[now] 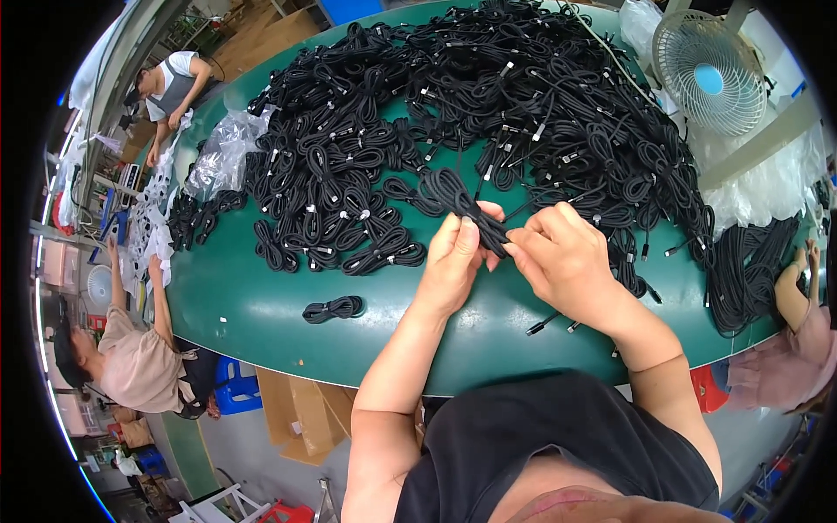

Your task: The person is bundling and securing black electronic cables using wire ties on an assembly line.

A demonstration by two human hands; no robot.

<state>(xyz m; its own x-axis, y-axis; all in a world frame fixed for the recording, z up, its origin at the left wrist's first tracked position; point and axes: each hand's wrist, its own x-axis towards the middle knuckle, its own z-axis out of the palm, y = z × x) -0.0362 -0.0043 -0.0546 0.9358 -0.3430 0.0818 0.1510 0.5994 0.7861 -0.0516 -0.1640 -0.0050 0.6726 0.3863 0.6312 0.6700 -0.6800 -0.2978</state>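
Hands meet over the near middle of the green desk (261, 305), both working on one black cable bundle (458, 205). The left hand (458, 257) rises from below with its fingers (471, 235) closed around the lower part of the bundle, thumb side toward the other hand. The right hand (567, 257) comes in from the right, its fingers (523, 240) pinched together on the bundle's near end, just beside the left hand's fingertips. The bundle is a coiled hank held above the desk, its long axis running diagonally from the upper left, where the loops fan out, down to the lower right, where both hands grip it.

Below the right wrist, two loose plug ends (554, 324) lie on the desk near its front edge. To the left, a single small coiled cable (333, 309) lies alone on the green surface, well apart from the rest.

Beyond the hands, a large heap of black cables (488, 105) covers most of the far desk, with tidier tied hanks (349, 235) toward its left side. Clear plastic bags (222, 152) lie at the left edge of the heap. A white fan (708, 74) stands at the far right. Other people sit around the desk: one at the left (131, 357), one at the far left corner (170, 87), and an arm at the right (789, 296).
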